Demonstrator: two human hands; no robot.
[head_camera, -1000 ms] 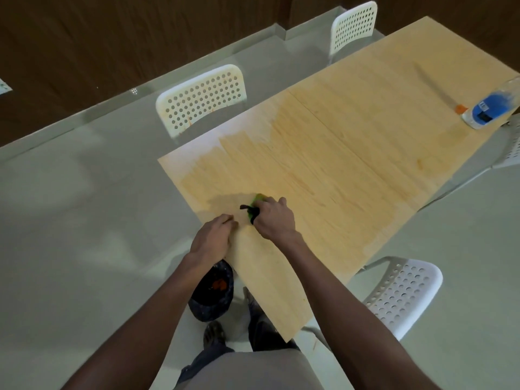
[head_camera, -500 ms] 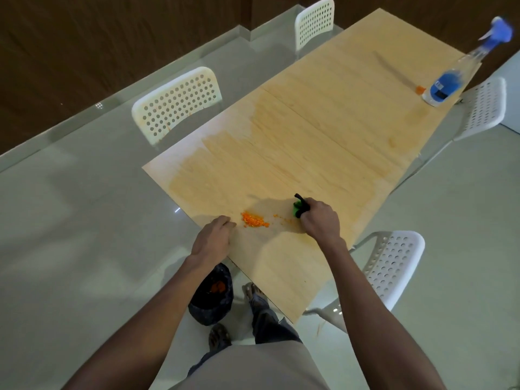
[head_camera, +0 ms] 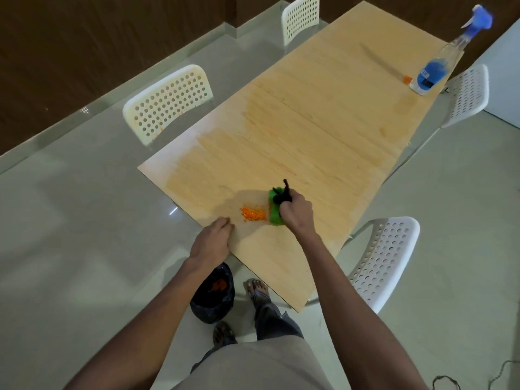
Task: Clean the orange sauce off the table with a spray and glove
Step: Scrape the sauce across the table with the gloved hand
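Observation:
A patch of orange sauce [head_camera: 253, 213] lies on the light wooden table [head_camera: 323, 130] near its front left edge. My right hand [head_camera: 295, 213] grips a green and black glove [head_camera: 274, 205] pressed on the table just right of the sauce. My left hand [head_camera: 212, 240] rests with curled fingers on the table edge, left of the sauce, holding nothing. A spray bottle [head_camera: 439, 63] with blue liquid and a blue nozzle stands at the far right corner, beside a small orange spot [head_camera: 406, 79].
White perforated chairs stand around the table: one at left [head_camera: 166, 102], one at the far end [head_camera: 299, 18], two on the right [head_camera: 467, 97] [head_camera: 380, 260]. A black bag [head_camera: 212, 296] with orange residue sits on the floor under the table edge, by my feet.
My right hand with the glove swept right off the sauce, uncovering the orange patch, then came back left beside it. My left hand stayed on the edge. The view shifted.

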